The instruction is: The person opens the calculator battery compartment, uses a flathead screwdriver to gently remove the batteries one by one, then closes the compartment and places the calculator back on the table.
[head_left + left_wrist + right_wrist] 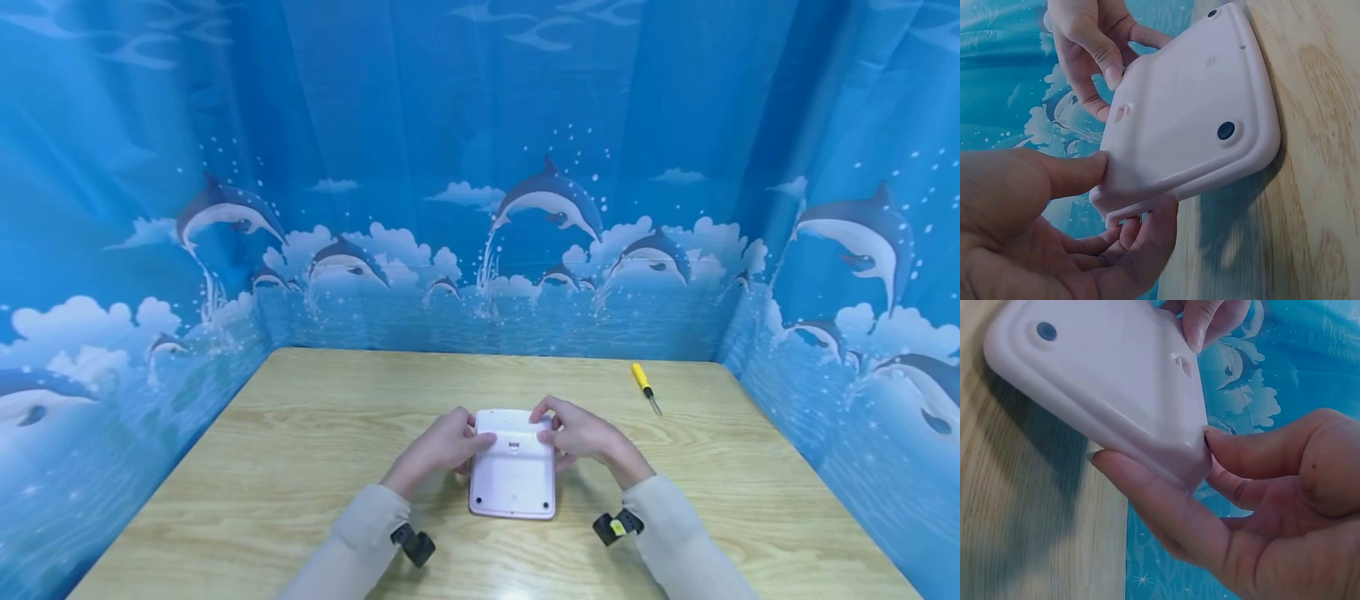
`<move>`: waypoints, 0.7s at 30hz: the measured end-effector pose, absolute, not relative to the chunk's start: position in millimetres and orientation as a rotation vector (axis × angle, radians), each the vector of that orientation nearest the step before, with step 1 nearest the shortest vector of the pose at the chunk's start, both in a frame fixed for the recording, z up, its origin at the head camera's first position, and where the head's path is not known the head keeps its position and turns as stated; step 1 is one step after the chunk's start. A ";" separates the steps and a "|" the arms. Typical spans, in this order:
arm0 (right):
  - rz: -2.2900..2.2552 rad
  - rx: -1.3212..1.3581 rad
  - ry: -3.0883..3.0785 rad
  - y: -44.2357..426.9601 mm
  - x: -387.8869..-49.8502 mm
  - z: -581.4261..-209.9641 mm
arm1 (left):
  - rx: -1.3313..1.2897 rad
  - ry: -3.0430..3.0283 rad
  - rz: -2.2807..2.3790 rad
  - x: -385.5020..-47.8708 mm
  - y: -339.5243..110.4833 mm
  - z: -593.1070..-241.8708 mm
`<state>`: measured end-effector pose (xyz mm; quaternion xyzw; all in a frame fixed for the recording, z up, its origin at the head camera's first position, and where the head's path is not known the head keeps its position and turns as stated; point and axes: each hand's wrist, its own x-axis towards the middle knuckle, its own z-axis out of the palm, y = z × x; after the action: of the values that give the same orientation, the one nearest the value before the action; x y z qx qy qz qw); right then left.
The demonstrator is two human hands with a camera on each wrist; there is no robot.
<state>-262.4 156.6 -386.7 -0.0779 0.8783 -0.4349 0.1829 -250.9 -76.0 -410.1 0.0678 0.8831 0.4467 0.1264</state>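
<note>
Plainly, both hands (444, 443) pinch the pink device (513, 485) by opposite edges, well apart from the screwdriver (642, 379).

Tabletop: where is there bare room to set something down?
Bare wood lies between the left hand and the table's left edge, and beyond the pale device, left of the screwdriver. Crowded: the middle, where that hand and the right hand grip the device.

2 pale sleeves (356, 533), 2 black wrist cameras (415, 547), yellow patch (617, 527) on right one
</note>
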 end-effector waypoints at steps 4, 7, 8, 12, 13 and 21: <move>-1.239 -0.237 2.470 156.2 -262.6 -387.7 | 0.195 2.570 1.325 -250.7 -76.5 -410.8; -1.240 -0.241 2.466 156.3 -263.6 -389.1 | 0.185 2.569 1.327 -250.9 -76.5 -411.3; -1.244 -0.237 2.464 156.3 -263.8 -389.6 | 0.179 2.566 1.328 -250.8 -76.6 -411.3; -1.246 -0.231 2.471 154.4 -262.8 -389.9 | 0.162 2.559 1.322 -251.5 -77.1 -411.8; -1.243 -0.232 2.476 153.7 -262.4 -390.1 | 0.163 2.559 1.319 -251.7 -77.4 -412.3; -1.214 -0.229 2.520 149.7 -263.5 -396.8 | 0.133 2.543 1.321 -253.8 -78.2 -414.3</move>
<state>-263.5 149.7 -396.8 -0.0805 0.8853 -0.4264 0.1670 -253.8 -78.2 -414.3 0.0459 0.8782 0.4563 0.1360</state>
